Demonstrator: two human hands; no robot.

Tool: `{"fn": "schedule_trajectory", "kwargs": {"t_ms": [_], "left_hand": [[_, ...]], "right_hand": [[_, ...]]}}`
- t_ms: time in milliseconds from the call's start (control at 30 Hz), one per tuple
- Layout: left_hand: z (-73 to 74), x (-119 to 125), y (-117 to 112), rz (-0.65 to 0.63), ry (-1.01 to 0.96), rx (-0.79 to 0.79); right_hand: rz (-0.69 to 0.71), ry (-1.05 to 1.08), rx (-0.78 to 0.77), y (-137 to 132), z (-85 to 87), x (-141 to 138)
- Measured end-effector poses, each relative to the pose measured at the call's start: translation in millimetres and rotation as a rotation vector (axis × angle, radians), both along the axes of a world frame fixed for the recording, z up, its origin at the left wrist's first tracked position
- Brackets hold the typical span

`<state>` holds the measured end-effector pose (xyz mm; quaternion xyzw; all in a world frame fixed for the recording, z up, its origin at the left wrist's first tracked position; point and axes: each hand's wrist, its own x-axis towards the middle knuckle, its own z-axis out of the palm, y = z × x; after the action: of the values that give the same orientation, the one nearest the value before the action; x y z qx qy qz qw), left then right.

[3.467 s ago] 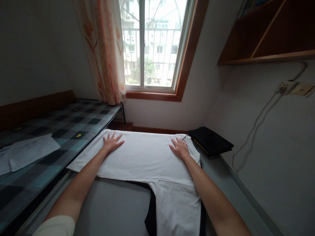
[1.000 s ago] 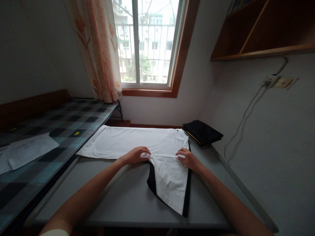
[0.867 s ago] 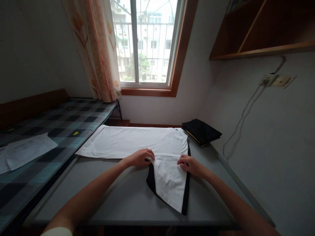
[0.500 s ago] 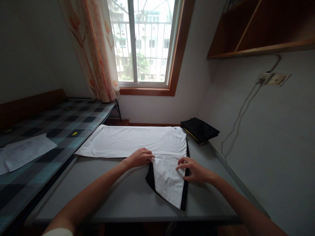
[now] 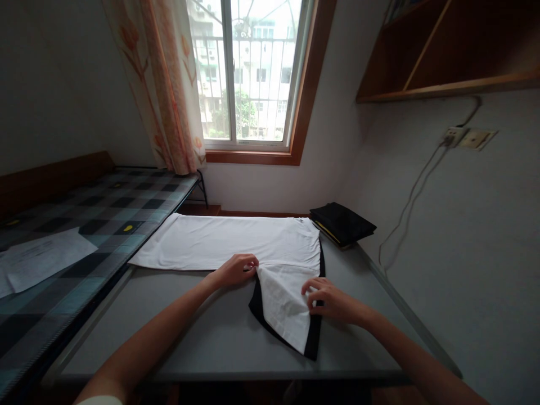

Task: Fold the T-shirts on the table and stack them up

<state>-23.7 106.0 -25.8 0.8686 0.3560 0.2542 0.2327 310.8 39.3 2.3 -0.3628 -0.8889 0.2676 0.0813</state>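
A white T-shirt (image 5: pixel 236 239) with black parts lies folded lengthwise on the grey table (image 5: pixel 177 326), its sleeve pointing toward me. My left hand (image 5: pixel 237 270) is closed in a pinch on the white cloth at the underarm, where sleeve and body meet. On the sleeve's right edge, my right hand (image 5: pixel 331 299) has its fingers curled and pinches the white upper layer. Black cloth (image 5: pixel 313 340) shows beneath the white along both sides of the sleeve. The fingertips of my right hand are partly hidden.
At the table's far right corner rests a black folder-like item (image 5: pixel 343 222) with a yellow edge. A checked bed (image 5: pixel 126 197) with paper sheets (image 5: pixel 46 256) adjoins the left side. The wall with a socket and cable (image 5: pixel 407 216) borders the right; a wooden shelf (image 5: pixel 447 81) hangs above.
My left hand has shifted slightly left, drawing the underarm cloth with it. My right hand has moved down a little and the white sleeve layer slid left, uncovering more black along its right edge.
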Motion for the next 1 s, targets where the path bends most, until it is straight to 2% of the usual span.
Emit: {"fn": "schedule_trajectory", "kwargs": {"t_ms": [100, 167, 233, 300, 333, 400, 467, 533, 667, 833, 933, 1000], "left_hand": [[6.0, 4, -4, -0.106, 0.143, 0.146], [8.1, 8, -3, -0.124, 0.183, 0.164], [7.2, 12, 3, -0.089, 0.135, 0.108], [4.0, 16, 12, 0.006, 0.009, -0.028], [1.9, 17, 18, 0.069, -0.068, -0.122], [-2.0, 17, 30, 0.208, -0.207, -0.327], [-4.5, 16, 39, 0.331, -0.302, -0.485], [-5.2, 13, 44, 0.41, -0.324, -0.54], [-2.9, 16, 44, 0.452, -0.179, -0.371], [-4.2, 27, 44, 0.501, 0.015, -0.179], [-8.2, 26, 47, 0.522, -0.034, -0.181], [-10.8, 21, 48, 0.528, -0.119, -0.285]], "right_hand": [[0.031, 0.093, -0.179, 11, 17.0, -1], [0.032, 0.134, -0.305, 27, 31.4, -1], [0.01, 0.154, -0.403, 52, 42.1, -3], [-0.072, 0.213, -0.444, 82, 44.2, -9], [-0.161, 0.266, -0.415, 97, 41.3, -13], [-0.433, 0.376, -0.248, 126, 28.5, -24], [-0.675, 0.359, -0.073, 147, 9.9, -34], [-0.77, 0.267, 0.021, 159, -9.1, -40], [-0.787, 0.176, 0.043, 161, -32.0, -38], [-0.719, 0.064, 0.109, 153, -34.5, -30], [-0.717, -0.003, 0.13, 148, -34.7, -28], [-0.724, -0.038, 0.146, 145, -36.0, -28]]}}
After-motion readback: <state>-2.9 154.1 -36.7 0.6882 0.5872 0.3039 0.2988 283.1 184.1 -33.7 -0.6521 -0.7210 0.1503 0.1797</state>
